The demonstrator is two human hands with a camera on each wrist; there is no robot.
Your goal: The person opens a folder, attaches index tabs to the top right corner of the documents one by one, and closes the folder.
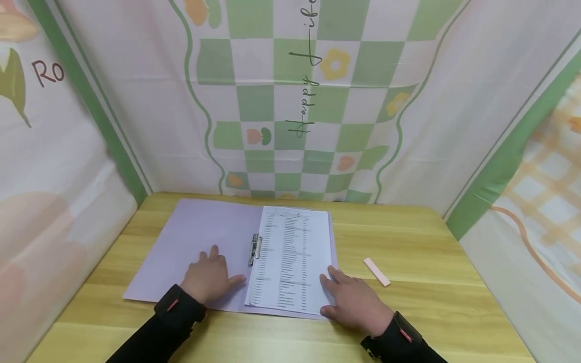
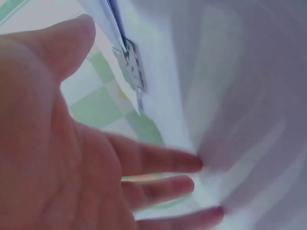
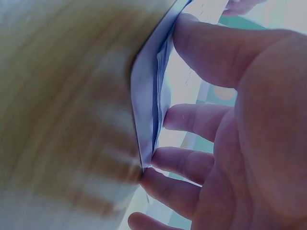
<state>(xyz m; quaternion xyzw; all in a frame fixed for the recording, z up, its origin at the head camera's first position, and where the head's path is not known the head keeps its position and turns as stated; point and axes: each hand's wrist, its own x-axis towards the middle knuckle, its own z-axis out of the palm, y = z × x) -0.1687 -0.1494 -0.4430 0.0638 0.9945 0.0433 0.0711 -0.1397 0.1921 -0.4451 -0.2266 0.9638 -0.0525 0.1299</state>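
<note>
A light purple folder [image 1: 199, 222] lies opened flat on the wooden table. Its metal clip [image 1: 255, 249], near the fold, is by the left edge of a stack of printed paper sheets [image 1: 295, 257] on the right half. My left hand [image 1: 208, 276] rests on the folder's left cover with its fingers spread; in the left wrist view, fingertips [image 2: 194, 163] touch the purple surface. My right hand [image 1: 356, 302] lies at the right edge of the sheets, its fingers extended. In the right wrist view, its fingertips [image 3: 175, 117] meet the edges of the paper and folder.
A small pale pink strip [image 1: 376, 272] lies on the table [image 1: 431, 302] to the right of the folder. Patterned cloth [image 1: 313, 101] hangs behind the table and along both sides.
</note>
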